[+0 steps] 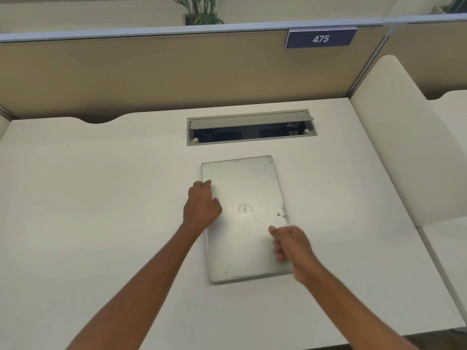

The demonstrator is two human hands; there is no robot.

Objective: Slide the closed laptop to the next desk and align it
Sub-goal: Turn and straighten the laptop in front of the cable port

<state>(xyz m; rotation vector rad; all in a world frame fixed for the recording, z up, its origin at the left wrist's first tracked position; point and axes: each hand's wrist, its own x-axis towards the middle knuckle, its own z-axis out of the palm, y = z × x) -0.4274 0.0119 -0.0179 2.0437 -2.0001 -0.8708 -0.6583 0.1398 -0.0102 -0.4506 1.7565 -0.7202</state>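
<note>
A closed silver laptop (246,218) with a scratched lid lies on the white desk (101,198), turned with its long side pointing away from me. My left hand (202,204) rests on the laptop's left edge, fingers curled over the lid. At the right edge, near the front corner, my right hand (290,246) grips the laptop, fingers bent around the side. Both hands touch the laptop.
An open cable tray (250,130) with a raised grey flap is set into the desk just behind the laptop. A beige partition (151,72) with a blue "475" sign (321,39) closes the back. A white side divider (394,137) separates the neighbouring desk (447,248) on the right.
</note>
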